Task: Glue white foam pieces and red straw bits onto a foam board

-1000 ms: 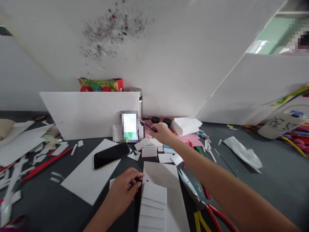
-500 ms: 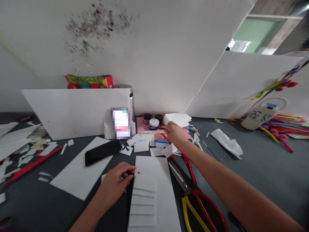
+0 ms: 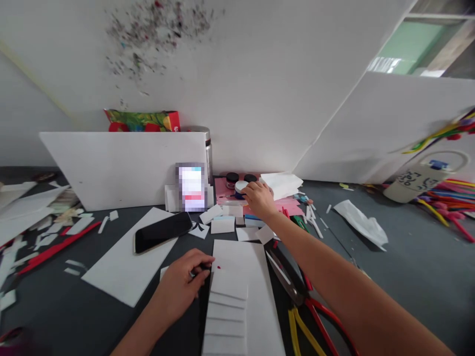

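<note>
My right hand (image 3: 260,199) reaches to the back of the table. Its fingers are closed on the side and top of a small blue jar with a white top (image 3: 240,188). A thin dark stick (image 3: 224,196) lies just left of that jar. My left hand (image 3: 187,274) rests at the left edge of a long white board (image 3: 256,287), its fingers loosely curled and thumb apart. Its fingertips touch or nearly touch that edge. Overlapping white strips (image 3: 226,314) lie on the board, with a small red spot (image 3: 218,267) near its top.
Large shears (image 3: 293,282) lie under my right forearm. A black phone (image 3: 163,232) rests on a white sheet (image 3: 128,267). A lit phone (image 3: 192,188) leans on an upright white panel (image 3: 122,168). Paper scraps, dark-lidded jars (image 3: 232,179), and a crumpled tissue (image 3: 361,222) lie around.
My right hand has shifted from beside the blue jar onto it, and the thin dark stick now lies left of the jar. My left hand stays at the board's edge. The view has turned slightly.
</note>
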`<action>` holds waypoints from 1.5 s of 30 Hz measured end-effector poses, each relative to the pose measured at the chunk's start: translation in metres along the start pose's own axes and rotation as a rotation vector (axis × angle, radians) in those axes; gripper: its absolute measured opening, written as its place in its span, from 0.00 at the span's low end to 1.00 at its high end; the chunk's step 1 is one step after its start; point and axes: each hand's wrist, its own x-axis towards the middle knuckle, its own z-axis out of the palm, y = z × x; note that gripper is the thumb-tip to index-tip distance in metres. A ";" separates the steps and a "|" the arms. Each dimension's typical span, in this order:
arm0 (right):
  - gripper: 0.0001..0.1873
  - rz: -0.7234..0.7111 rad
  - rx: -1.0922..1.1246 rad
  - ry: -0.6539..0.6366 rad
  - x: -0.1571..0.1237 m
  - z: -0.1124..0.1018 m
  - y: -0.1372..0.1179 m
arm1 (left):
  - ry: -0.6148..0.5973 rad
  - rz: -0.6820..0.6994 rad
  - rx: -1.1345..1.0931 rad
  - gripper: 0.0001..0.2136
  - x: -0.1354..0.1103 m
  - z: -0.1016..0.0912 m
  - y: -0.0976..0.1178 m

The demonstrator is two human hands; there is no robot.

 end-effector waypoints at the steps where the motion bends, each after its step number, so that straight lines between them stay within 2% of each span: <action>1: 0.16 0.000 -0.003 0.001 -0.001 -0.001 0.000 | 0.001 0.000 0.001 0.13 0.000 0.000 0.000; 5: 0.15 0.014 -0.014 -0.009 -0.003 -0.014 -0.004 | 0.009 0.005 0.006 0.12 0.000 0.001 0.000; 7: 0.12 0.031 -0.019 -0.022 -0.011 -0.032 -0.008 | 0.006 0.012 -0.002 0.12 -0.001 0.000 0.000; 9: 0.12 0.053 -0.023 -0.044 -0.030 -0.055 -0.014 | 0.002 0.022 -0.022 0.12 -0.001 -0.001 0.000; 11: 0.13 0.085 -0.037 -0.086 -0.066 -0.081 -0.023 | 0.001 0.027 -0.051 0.13 -0.002 -0.002 0.001; 14: 0.11 0.123 -0.076 -0.190 -0.144 -0.106 -0.039 | 0.006 0.027 -0.097 0.14 -0.005 -0.003 0.004; 15: 0.13 0.149 -0.103 -0.240 -0.173 -0.109 -0.043 | 0.011 0.029 -0.108 0.14 -0.006 -0.003 0.005; 17: 0.14 0.171 -0.102 -0.255 -0.223 -0.106 -0.051 | 0.016 0.037 -0.115 0.14 -0.008 -0.002 0.008; 20: 0.17 0.144 -0.027 -0.229 -0.266 -0.094 -0.060 | 0.017 0.046 -0.105 0.15 -0.010 0.001 0.010; 22: 0.20 0.154 -0.017 -0.237 -0.272 -0.088 -0.065 | 0.019 0.050 -0.108 0.14 -0.010 0.003 0.010; 25: 0.25 0.205 -0.030 -0.309 -0.264 -0.088 -0.069 | 0.053 0.060 -0.147 0.13 -0.009 0.003 0.009; 28: 0.24 0.278 0.011 -0.411 -0.257 -0.090 -0.067 | 0.118 0.044 -0.206 0.13 -0.008 -0.001 0.008; 34: 0.25 0.328 0.116 -0.411 -0.264 -0.085 -0.061 | 0.234 -0.038 -0.607 0.10 -0.006 -0.010 0.007; 36: 0.25 0.335 0.120 -0.411 -0.265 -0.084 -0.061 | 0.300 -0.034 -0.742 0.11 -0.005 -0.015 0.008; 38: 0.24 0.347 0.111 -0.410 -0.263 -0.084 -0.061 | 0.366 -0.002 -0.778 0.11 -0.006 -0.021 0.011; 40: 0.24 0.360 0.111 -0.398 -0.261 -0.084 -0.061 | 0.395 0.037 -0.608 0.11 -0.009 -0.028 0.015; 42: 0.24 0.374 0.140 -0.395 -0.260 -0.086 -0.059 | 0.365 0.076 -0.218 0.12 -0.014 -0.035 0.016; 45: 0.20 0.396 0.229 -0.403 -0.264 -0.090 -0.051 | 0.289 0.123 0.336 0.19 -0.019 -0.040 0.011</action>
